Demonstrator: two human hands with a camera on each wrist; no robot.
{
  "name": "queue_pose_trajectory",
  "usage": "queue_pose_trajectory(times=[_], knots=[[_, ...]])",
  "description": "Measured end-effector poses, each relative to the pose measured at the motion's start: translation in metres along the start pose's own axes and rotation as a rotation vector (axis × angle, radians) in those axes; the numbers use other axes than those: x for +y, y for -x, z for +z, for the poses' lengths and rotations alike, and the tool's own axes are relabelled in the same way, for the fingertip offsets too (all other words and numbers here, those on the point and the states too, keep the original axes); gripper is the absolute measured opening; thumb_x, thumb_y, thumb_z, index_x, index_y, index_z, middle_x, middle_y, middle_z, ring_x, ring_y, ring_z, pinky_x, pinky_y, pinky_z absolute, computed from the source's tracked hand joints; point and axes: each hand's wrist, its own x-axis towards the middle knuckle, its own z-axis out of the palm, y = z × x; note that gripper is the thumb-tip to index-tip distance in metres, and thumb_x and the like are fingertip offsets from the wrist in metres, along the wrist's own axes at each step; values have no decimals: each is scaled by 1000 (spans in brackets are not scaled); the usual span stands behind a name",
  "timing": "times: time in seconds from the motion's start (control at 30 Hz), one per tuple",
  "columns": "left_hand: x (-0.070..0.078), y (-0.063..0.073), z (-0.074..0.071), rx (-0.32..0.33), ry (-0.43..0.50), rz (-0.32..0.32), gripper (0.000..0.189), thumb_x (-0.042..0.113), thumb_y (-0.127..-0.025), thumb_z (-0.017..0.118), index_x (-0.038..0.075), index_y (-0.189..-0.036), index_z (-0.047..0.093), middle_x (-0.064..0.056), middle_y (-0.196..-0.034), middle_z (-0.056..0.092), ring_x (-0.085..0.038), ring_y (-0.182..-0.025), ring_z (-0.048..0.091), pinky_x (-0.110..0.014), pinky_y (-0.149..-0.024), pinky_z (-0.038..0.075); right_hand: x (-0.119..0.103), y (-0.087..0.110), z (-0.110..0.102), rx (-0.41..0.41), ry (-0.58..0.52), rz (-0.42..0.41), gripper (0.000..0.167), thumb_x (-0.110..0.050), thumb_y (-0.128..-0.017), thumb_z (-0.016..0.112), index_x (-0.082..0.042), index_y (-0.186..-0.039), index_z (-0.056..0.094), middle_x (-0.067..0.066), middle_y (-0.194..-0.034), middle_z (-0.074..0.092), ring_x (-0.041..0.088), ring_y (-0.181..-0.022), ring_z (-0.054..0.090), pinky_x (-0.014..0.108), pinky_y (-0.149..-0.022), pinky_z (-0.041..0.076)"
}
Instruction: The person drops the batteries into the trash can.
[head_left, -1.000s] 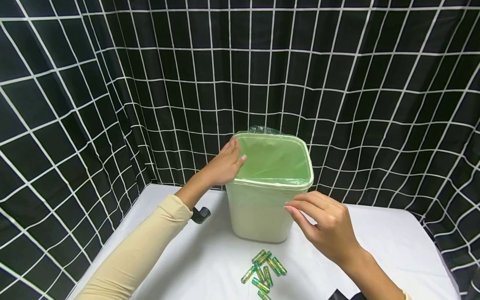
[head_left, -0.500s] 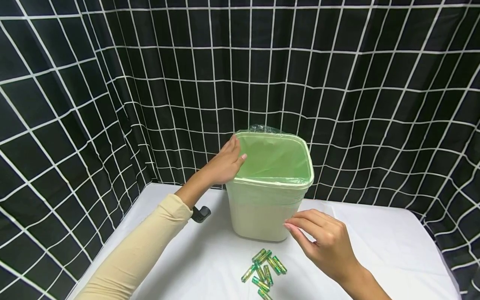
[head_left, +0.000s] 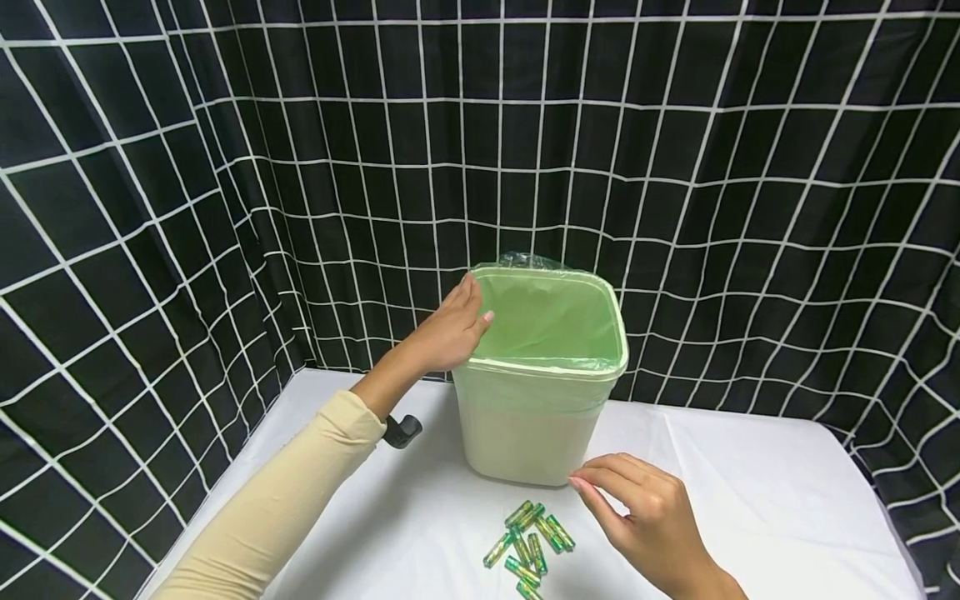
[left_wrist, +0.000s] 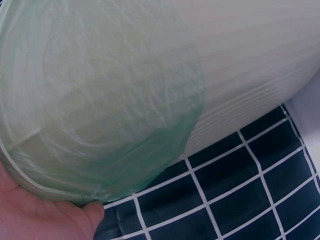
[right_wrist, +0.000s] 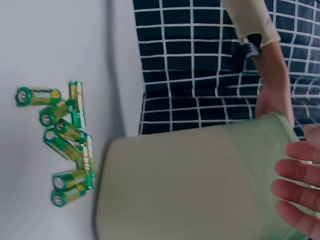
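The left hand (head_left: 447, 329) holds the left rim of the bin (head_left: 517, 450), thumb reaching over the mouth and the other fingers along the rim's outer side; the left-wrist view shows a digit curving past the edge against the lined wall. The right hand (head_left: 645, 508) is ahead of the bin's near right corner, its fingers loosely bent and, in the head view, drawn close to the thumb; no object is seen in its grasp. Its height above the surface cannot be told.

The bin is pale, upright and wide-mouthed. A translucent green liner (head_left: 551, 312) covers its inside, turns over the rim and hangs down the upper outer wall, with a bunched portion standing up behind the back edge. In front of the bin, to the left of the right hand, a loose cluster of green-and-gold cylindrical batteries (head_left: 537, 553) lies on its sides, several touching or crossing. Bin and batteries rest on a white tablecloth (head_left: 750, 483). To the bin's left are a cream sleeve (head_left: 300, 492) and a black device (head_left: 403, 431) at the left wrist. Behind the bin hangs a black curtain (head_left: 675, 83) with a white grid.
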Motion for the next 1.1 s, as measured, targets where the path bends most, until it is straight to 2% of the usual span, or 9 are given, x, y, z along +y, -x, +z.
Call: queue_pose_trajectory(times=[0.33, 0.6, 0.73, 0.87, 0.97, 1.1], knots=[[-1, 1, 0, 2, -1, 0, 67, 37, -112, 22, -10, -158, 5, -22, -168, -6, -27, -155, -9, -39, -126, 2, 1, 31, 11, -10, -52, 90, 28, -30, -103, 62, -14, -86, 78, -7, -83, 73, 8, -74, 69, 18, -73, 55], [-1, 1, 0, 1, -11, -4, 67, 37, -112, 22, -9, -158, 5, -22, -168, -7, -26, -155, -10, -37, -126, -1, 8, 62, 22, 6, -37, 135, 35, -37, -105, 58, -16, -86, 78, -8, -83, 73, 9, -74, 69, 16, -75, 54], [-1, 0, 1, 5, -11, -4, 68, 38, -112, 22, -9, -158, 6, -22, -168, -7, -27, -155, -10, -38, -125, 0, 9, 75, 28, -14, -42, 161, 30, -36, -104, 61, -17, -86, 78, -9, -84, 73, 6, -74, 68, 15, -74, 54], [-2, 0, 1, 1, -10, -8, 67, 38, -112, 22, -8, -158, 5, -21, -168, -7, -26, -155, -10, -36, -125, -1, 9, 85, 32, -72, -64, 220, 5, -17, -92, 76, -18, -88, 78, -10, -85, 73, 0, -73, 66, 14, -70, 53], [-3, 0, 1, 0, -6, -8, 67, 38, -112, 22, -8, -158, 5, -21, -168, -7, -25, -155, -11, -36, -125, -1, 10, 93, 35, -119, -60, 263, 18, -3, -80, 81, -18, -89, 78, -12, -85, 73, -4, -71, 63, 14, -66, 52], [-4, 0, 1, 3, -6, -3, 67, 38, -112, 22, -8, -158, 5, -21, -168, -7, -25, -155, -10, -36, -125, -1, 13, 101, 42, -133, -35, 267, 25, 1, -73, 83, -17, -89, 77, -12, -84, 73, -4, -68, 62, 15, -61, 50]])
